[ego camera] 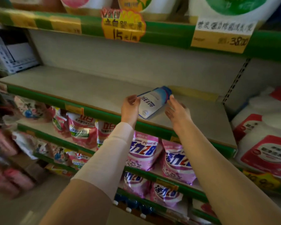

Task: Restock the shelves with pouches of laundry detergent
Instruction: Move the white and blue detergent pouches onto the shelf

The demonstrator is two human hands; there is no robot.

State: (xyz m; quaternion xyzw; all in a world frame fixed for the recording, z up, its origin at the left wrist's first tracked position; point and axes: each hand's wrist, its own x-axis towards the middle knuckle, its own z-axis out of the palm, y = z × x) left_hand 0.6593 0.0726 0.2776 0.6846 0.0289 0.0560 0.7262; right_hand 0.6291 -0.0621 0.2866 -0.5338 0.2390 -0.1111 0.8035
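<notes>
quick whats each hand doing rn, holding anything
Left hand: pinches the left edge of the blue-and-white detergent pouch.
Right hand: open, straight fingers at the pouch's right side, gripping nothing.

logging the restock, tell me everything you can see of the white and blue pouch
The pouch is glossy plastic, white fading to blue toward its blue cap, with dark lettering. It lies slanted near the front of the grey shelf, cap pointing back. The left hand pinches its left edge; the right hand touches its right side.
</notes>
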